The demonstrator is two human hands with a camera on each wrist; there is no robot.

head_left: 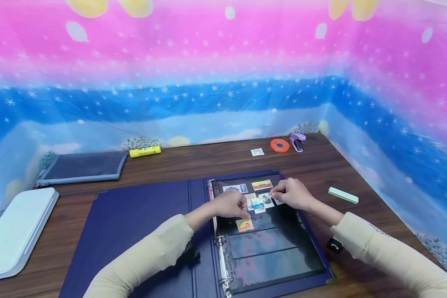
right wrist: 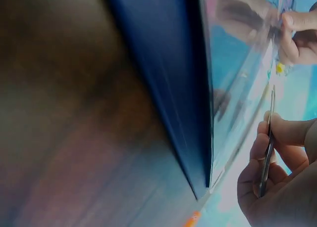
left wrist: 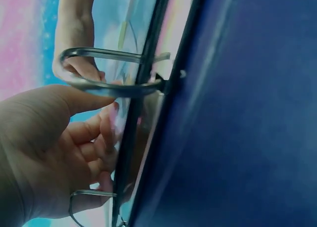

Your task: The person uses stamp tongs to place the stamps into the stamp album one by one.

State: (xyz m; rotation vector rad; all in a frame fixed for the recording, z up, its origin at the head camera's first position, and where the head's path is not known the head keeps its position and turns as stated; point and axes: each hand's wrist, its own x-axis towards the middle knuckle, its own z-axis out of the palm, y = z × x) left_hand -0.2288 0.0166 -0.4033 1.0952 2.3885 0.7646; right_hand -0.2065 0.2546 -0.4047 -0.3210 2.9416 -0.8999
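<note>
A dark blue ring-binder stamp album (head_left: 145, 223) lies spread on the table, its black page (head_left: 268, 244) with clear pocket strips on the right. My right hand (head_left: 292, 193) pinches metal tweezers (right wrist: 268, 153) between thumb and fingers, their tips over the page's upper part. Close to those tips sit a grey-and-white stamp (head_left: 267, 200) and a blue stamp (head_left: 258, 205), overlapping. My left hand (head_left: 229, 204) has bent fingers low at the page beside the rings (left wrist: 114, 88); I cannot tell whether it pinches the film. Below its fingertips is an orange stamp (head_left: 244, 225). A yellow-red stamp (head_left: 262, 185) is higher up.
Behind the album lie a loose stamp (head_left: 257, 152), an orange tape roll (head_left: 279, 145) and a purple stapler (head_left: 298, 142). A pale green stick (head_left: 343, 195) is at right. Leftward are a yellow glue stick (head_left: 145, 151), a mesh pouch (head_left: 83, 167) and a white case (head_left: 18, 231).
</note>
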